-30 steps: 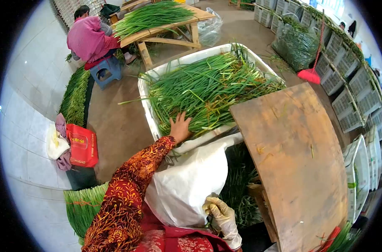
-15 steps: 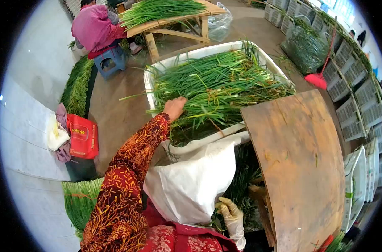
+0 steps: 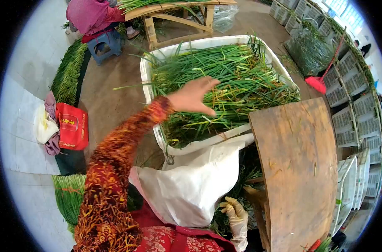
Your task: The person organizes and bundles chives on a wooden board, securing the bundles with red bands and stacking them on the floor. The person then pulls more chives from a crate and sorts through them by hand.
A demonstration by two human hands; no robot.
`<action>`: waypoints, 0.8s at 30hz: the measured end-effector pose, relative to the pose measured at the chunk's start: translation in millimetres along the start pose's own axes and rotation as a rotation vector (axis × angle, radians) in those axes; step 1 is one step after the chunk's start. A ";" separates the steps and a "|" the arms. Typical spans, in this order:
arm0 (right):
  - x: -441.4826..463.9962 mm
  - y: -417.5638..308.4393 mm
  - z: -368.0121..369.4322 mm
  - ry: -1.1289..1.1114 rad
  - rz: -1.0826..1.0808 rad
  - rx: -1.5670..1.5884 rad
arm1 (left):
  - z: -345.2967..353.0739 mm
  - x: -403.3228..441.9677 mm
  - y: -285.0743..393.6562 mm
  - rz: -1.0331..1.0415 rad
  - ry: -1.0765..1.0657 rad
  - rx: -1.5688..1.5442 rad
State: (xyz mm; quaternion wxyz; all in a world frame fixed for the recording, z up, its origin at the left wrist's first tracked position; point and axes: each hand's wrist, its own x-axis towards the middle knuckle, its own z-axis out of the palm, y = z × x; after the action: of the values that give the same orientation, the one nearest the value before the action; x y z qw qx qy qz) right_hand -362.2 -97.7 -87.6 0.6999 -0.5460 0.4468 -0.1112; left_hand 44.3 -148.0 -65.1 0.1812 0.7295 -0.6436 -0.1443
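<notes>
My left hand [image 3: 195, 95], bare below a patterned sleeve, hovers over a pile of long chives [image 3: 237, 69]. Its fingers are spread, with nothing visible in them. The chives lie loose, some yellowed or brown, inside a white tub [image 3: 148, 86]. Low in the picture, beside a white sheet [image 3: 191, 176] draped from the tub's near edge toward my lap, is my right hand [image 3: 237, 220] in a pale thin glove. Its fingers are curled, and whatever they may hold is hidden. Dark green leaves are near it.
A wooden board [image 3: 298, 168] stands close on my right. Ahead are a wooden table [image 3: 178, 7] and a person [image 3: 88, 17] on a blue stool [image 3: 105, 47]. A red bag [image 3: 72, 126] and bundled chives [image 3: 68, 197] are left; crates [image 3: 344, 113] and a red broom [image 3: 316, 84] right.
My left hand has lifted from the left side of the chives and moved right, its fingers spreading. The gloved right hand stays low beside the sheet.
</notes>
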 end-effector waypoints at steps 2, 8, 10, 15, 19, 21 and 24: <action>2.8 2.6 4.1 -0.026 0.037 -0.092 | 56.6 22.9 19.3 -0.021 0.023 0.169; 2.1 -4.2 14.7 -0.004 0.091 -0.132 | 131.1 65.2 19.9 -0.041 0.074 0.423; 7.3 8.8 13.7 -0.014 0.054 -0.099 | 134.9 64.8 21.8 0.010 0.152 0.466; 11.7 6.9 17.8 -0.076 0.043 -0.035 | 126.9 82.9 18.7 -0.194 0.072 0.379; 7.4 0.4 21.1 -0.069 0.046 -0.115 | 119.4 93.3 1.2 -0.260 0.186 0.313; 9.4 9.0 19.2 -0.069 0.041 -0.087 | 125.9 100.4 4.1 -0.283 0.134 0.336; 13.5 20.4 16.9 -0.083 0.049 -0.049 | 120.9 102.0 8.9 -0.282 0.090 0.403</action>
State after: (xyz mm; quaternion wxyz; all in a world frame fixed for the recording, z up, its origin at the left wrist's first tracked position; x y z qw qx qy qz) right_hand -348.5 -87.4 -111.9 0.7068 -0.5560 0.4332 -0.0602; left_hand -3.9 -259.5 -166.7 0.0384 0.8391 -0.5426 -0.0043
